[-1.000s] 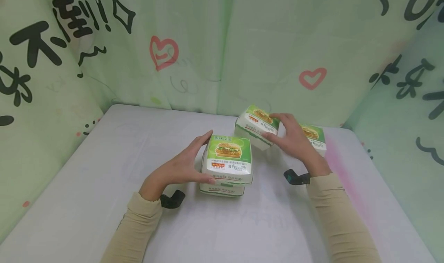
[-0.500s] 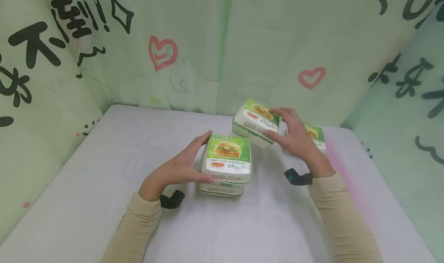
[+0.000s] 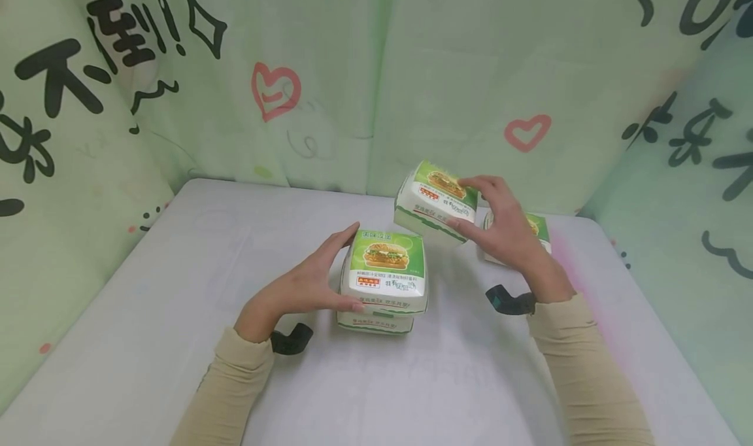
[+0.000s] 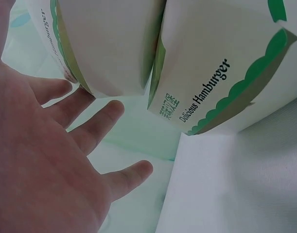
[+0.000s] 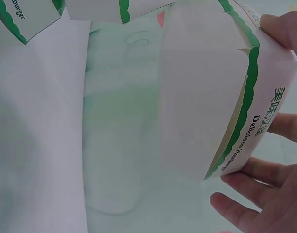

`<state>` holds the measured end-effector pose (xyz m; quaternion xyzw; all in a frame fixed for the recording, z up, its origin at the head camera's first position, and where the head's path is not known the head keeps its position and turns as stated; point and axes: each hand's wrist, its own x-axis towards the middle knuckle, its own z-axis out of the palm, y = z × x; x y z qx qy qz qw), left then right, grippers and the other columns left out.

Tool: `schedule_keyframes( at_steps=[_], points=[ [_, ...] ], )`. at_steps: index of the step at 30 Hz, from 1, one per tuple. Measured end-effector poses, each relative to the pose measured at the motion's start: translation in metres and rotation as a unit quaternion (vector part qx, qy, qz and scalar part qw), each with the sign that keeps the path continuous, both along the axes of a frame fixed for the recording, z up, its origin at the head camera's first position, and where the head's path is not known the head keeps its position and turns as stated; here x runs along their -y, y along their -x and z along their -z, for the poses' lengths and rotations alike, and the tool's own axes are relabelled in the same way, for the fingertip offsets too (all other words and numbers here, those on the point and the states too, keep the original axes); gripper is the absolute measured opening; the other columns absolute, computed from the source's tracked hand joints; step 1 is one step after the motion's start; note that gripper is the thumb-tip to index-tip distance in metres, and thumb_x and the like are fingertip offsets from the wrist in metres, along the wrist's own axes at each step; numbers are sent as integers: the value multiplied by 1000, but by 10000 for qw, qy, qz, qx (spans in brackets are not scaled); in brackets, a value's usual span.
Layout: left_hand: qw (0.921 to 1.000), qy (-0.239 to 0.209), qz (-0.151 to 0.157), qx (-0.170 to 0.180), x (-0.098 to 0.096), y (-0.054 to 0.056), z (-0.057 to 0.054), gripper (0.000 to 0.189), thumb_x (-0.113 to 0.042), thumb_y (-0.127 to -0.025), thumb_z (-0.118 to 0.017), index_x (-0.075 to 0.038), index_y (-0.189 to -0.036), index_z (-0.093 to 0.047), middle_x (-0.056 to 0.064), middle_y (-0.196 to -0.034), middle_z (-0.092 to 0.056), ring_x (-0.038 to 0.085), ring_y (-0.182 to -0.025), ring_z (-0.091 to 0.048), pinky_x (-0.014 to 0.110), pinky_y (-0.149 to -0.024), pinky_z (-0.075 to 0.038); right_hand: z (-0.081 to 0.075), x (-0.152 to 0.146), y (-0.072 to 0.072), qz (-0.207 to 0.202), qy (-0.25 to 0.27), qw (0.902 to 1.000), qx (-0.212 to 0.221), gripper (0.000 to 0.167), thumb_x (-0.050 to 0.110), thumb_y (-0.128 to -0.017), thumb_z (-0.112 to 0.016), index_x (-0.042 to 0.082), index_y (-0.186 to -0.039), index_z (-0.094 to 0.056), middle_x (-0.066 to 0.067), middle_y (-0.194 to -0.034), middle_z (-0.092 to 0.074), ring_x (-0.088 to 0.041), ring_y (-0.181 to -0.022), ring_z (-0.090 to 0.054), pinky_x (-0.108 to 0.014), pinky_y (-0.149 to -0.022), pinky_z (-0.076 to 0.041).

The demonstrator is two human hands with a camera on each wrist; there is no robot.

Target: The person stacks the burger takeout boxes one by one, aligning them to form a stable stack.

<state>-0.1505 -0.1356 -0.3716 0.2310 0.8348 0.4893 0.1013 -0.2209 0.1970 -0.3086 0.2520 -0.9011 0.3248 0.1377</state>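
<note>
My left hand holds the upper of two stacked hamburger boxes, thumb at the front and a finger at the back corner. This upper box is white and green with a burger picture; the lower box shows only its front strip. In the left wrist view, other fingers spread below the upper box. My right hand grips another hamburger box by its right side, raised and tilted behind the stack. From the right wrist its plain underside shows.
One more hamburger box stands on the white table at the back right, partly hidden by my right hand. Green curtains with drawings and writing close off the back and both sides.
My right hand has lifted its hamburger box higher and slightly to the right, uncovering more of the left side of the box behind. The left hand and the stack have stayed put.
</note>
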Motion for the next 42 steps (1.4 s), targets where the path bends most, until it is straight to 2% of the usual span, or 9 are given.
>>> schedule_keyframes(
  at_steps=[6,13,24,34,42],
  points=[
    [10000,13,-23,14,0,0,0,123,-43,-68,-90,-33,-159,-7,-10,-161,-22,15,-150,-23,53,-121,-23,-2,-2,-2,-12,4,10000,-64,65,28,-84,-77,9,-140,-51,-16,-145,-43,-32,-130,-42,-59,-102,-39],
    [10000,36,-31,8,0,0,0,123,-42,-68,-90,-34,-159,-7,-9,-161,-22,16,-150,-22,53,-121,-23,-6,-1,-4,-162,124,9995,-240,65,23,-81,-80,9,-138,-53,-15,-143,-44,-30,-127,-43,-54,-99,-39],
    [10000,26,-27,27,0,0,2,122,-44,-68,-89,-35,-158,-7,-13,-160,-22,12,-149,-23,50,-122,-24,-13,3,-12,-426,-48,9985,-352,65,22,-79,-81,12,-138,-54,-11,-141,-47,-28,-126,-45,-53,-99,-40],
    [9999,-14,-25,102,-1,0,2,122,-45,-68,-89,-36,-158,-7,-13,-160,-22,12,-149,-22,51,-122,-23,-21,13,-25,-699,-288,9962,-433,66,24,-80,-82,16,-139,-53,-9,-141,-48,-25,-124,-47,-48,-94,-46],
    [9999,-80,-1,81,-1,1,2,122,-43,-68,-90,-36,-158,-8,-12,-159,-23,13,-148,-23,53,-121,-24,-25,23,-34,-948,-390,9938,-421,68,25,-78,-83,16,-139,-54,-7,-140,-47,-26,-124,-47,-50,-95,-47]
  ],
)
